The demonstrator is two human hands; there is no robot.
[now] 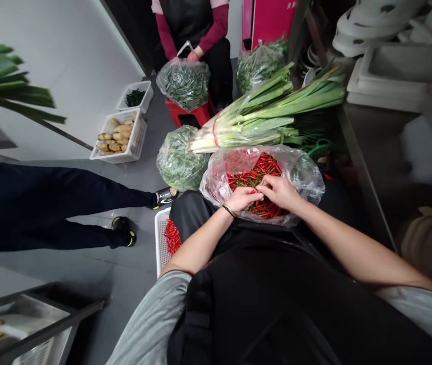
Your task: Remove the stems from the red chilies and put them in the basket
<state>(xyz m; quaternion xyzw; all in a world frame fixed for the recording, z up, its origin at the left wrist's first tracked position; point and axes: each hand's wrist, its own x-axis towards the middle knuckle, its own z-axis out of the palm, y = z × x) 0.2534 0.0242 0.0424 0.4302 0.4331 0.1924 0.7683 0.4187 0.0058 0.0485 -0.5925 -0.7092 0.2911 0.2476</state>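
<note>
A clear plastic bag [219, 175] full of red chili peppers with green stems [265, 165] lies open on my lap. Over the peppers, my left hand [241, 198] is closed in a pinch, with a bit of a red chili pepper [254, 191] showing at its fingertips. Touching it from the other side, my right hand [277, 191] pinches at the same pepper's end; the exact grip is too small to make out. By my left leg, a white basket [158, 238] contains loose red chilies [172, 237], partly hidden by my arm.
Leeks tied in a bundle [254, 116] lie beyond the bag, beside bagged greens [183, 159]. Ahead, a seated person handles a bag of green vegetables [184, 83] on a red stool [189, 115]. Another person's legs [86, 197] stand at left, near a basket of potatoes [138, 147].
</note>
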